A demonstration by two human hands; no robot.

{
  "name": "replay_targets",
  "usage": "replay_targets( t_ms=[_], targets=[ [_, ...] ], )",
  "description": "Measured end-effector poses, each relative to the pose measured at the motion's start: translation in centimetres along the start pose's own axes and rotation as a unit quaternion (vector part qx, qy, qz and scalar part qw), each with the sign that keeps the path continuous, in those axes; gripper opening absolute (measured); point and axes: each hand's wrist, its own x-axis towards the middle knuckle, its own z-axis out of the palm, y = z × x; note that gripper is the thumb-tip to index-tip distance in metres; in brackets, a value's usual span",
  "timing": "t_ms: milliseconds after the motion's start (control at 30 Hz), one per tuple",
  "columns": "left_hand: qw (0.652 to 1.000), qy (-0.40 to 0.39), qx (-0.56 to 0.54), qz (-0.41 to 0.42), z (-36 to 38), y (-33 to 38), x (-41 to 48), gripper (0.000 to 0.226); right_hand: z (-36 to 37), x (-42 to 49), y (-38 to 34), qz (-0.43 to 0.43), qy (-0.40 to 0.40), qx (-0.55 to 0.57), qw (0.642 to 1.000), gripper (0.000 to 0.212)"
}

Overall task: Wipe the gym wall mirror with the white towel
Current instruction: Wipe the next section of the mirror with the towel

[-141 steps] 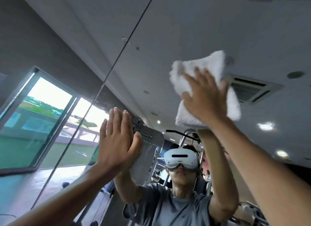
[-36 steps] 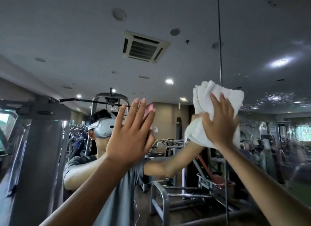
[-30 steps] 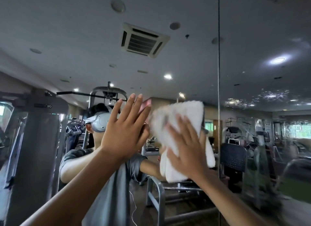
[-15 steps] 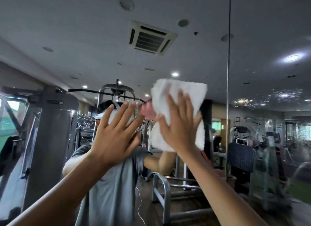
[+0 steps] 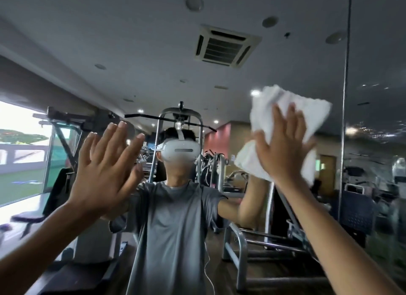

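Soft, light towel (image 5: 307, 112), likely to bunch — right hand (image 5: 283, 149) pins its middle at two o'clock, grip splayed; left hand (image 5: 103, 163) splayed on mirror (image 5: 131, 42).

Both arms are raised forward and up, entering from the lower corners. The left hand (image 5: 103, 174) is held flat, fingers (image 5: 119, 141) straight and slightly spread. The right hand (image 5: 283, 154) is opened likewise, its straight fingers pressed flat against the white towel (image 5: 312, 112).
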Motion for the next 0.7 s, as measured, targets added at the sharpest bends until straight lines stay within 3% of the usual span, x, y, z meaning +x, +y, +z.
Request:
replay_targets(
  t_ms=[133,267,333,433,500,567,700],
  targets=[
    [0.999,0.026,-0.019,-0.015,0.8,0.3,-0.5,0.062,1.0,-3.4,-6.5,-0.165,0.004,-0.005,0.986,0.068],
    [1.0,0.017,0.005,-0.004,0.9,-0.2,-0.4,0.064,0.9,-8.6,-3.5,-0.365,-0.034,-0.018,0.93,0.073],
    [1.0,0.01,0.014,-0.007,1.0,-0.4,-0.5,0.064,0.4,-8.0,-0.8,-0.307,-0.051,-0.015,0.95,0.071],
    [1.0,0.013,0.019,-0.005,1.2,0.0,-0.5,0.064,-0.1,-2.8,-1.7,-0.027,-0.022,0.017,0.999,0.064],
    [1.0,0.016,0.014,0.004,1.1,-0.1,-0.5,0.064,0.1,0.8,-6.3,0.062,0.007,0.038,0.997,0.066],
    [0.999,0.021,0.012,0.024,1.0,-0.7,-0.8,0.065,0.5,2.4,-11.6,0.044,0.012,0.037,0.998,0.068],
    [0.996,0.014,0.008,0.088,0.0,-3.3,-1.8,0.063,1.7,-2.2,-19.7,-0.158,-0.007,0.016,0.987,0.071]
  ],
)
